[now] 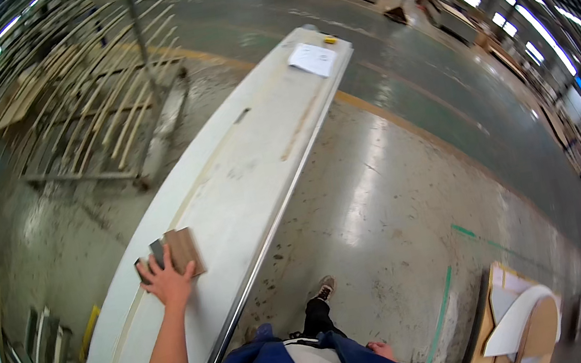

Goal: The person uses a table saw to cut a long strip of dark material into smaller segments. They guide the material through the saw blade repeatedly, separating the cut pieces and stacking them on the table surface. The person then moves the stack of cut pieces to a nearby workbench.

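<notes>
My left hand [168,283] rests on a small group of blocks lying on a long white table. Its fingers are spread, and the thumb touches a brown wooden block [183,250]. Under and beside the fingers show a grey block [157,250] and a dark piece [141,270], both partly covered. Low in the picture, beside the jacket, hangs my right hand [382,350], away from the table. Only a small part of it shows, so its fingers are not clear.
The white table [225,199] runs diagonally, with papers [312,59] and a yellow object [330,40] at its far end. A slatted metal rack [100,128] stands to the left. At the lower right is a wooden bench [501,285] bearing curved white and brown panels.
</notes>
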The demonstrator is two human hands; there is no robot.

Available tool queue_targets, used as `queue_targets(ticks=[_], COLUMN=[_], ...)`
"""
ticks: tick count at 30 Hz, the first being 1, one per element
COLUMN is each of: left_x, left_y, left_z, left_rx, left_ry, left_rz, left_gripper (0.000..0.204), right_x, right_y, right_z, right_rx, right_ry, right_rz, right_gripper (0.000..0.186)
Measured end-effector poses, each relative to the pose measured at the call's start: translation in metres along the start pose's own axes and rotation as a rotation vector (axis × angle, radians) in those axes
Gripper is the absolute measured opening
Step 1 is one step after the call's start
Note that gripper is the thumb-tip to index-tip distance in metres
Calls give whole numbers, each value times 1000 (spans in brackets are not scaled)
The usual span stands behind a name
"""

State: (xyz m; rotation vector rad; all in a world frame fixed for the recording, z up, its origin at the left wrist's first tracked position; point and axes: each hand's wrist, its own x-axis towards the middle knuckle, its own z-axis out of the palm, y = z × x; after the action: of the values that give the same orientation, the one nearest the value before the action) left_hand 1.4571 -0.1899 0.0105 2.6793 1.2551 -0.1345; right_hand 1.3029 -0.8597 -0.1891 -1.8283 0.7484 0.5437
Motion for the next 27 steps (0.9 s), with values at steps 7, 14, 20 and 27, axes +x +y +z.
queue_targets(ticks=[7, 14, 20, 27], left_x=[70, 113, 143, 229], left_y=[143, 283, 391, 546], left_z=[13, 26, 32, 26], left_rx=[59, 69, 49, 5], left_ry=[1, -36, 25, 84], left_rz=[-103, -269, -273, -265], left_gripper=[95, 91, 93, 92], right_x=[88, 249, 409, 581], right_y=[-32, -153, -407, -616], right_z=[-23, -121, -149, -156], right_rx=[51, -199, 211, -48], right_ry=[74, 3, -45, -154], right_rz=[246, 36, -11, -218], right_gripper=[30, 32, 39, 42])
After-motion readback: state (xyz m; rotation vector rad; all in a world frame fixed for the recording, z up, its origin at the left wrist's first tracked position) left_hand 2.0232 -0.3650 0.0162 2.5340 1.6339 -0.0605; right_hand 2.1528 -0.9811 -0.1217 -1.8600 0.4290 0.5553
